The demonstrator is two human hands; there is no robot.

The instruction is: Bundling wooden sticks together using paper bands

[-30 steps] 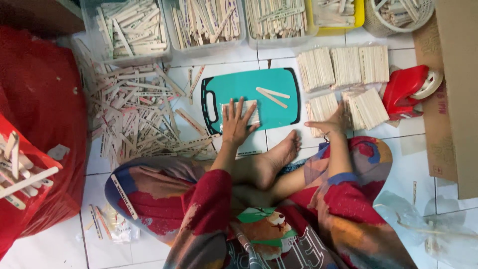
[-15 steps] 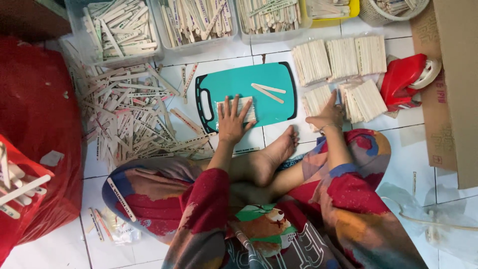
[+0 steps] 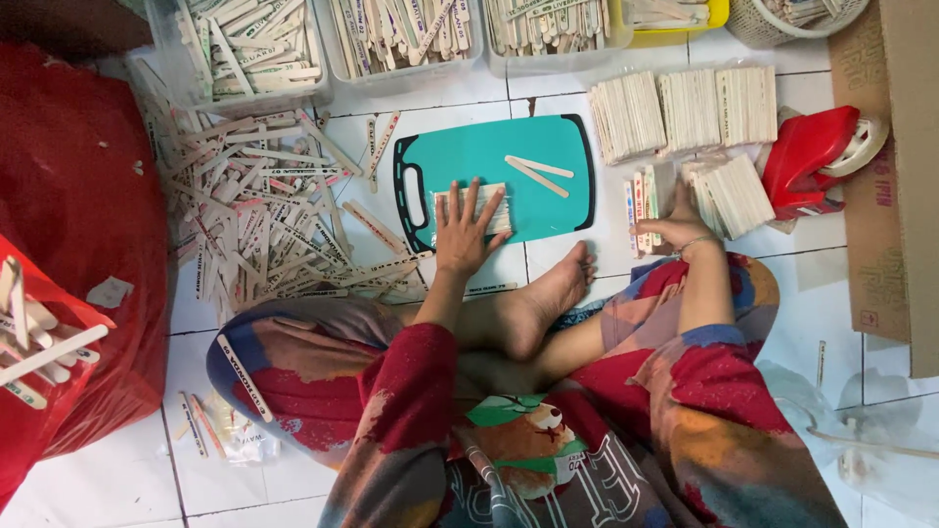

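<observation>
- Two hands at work, head view only: you sit on the tiled floor (image 3: pixel 880 323), sorting flat wooden sticks into bundles.
- Step, as I judge it: squaring up a small stack of sticks (image 3: pixel 486 207) on the teal cutting board (image 3: pixel 548 147).
- Your left hand (image 3: pixel 463 233) lies flat, fingers spread wide, pressing on that stack; it grips nothing.
- Your right hand (image 3: pixel 675 223) rests palm down, fingers loosely open, touching the coloured sticks (image 3: pixel 641 200) just beside the fanned bundle (image 3: pixel 736 194) on the floor.
- Two loose sticks (image 3: pixel 536 170) lie on the board, apart from the stack.
- Unsorted pile (image 3: pixel 259 220) sits left of the board; three neat bundles (image 3: pixel 690 108) beyond the board's far right corner, tape dispenser (image 3: pixel 807 156) right of them.
- Next move likely calls for closing your fingers round the stack evenly, so it stays aligned.
</observation>
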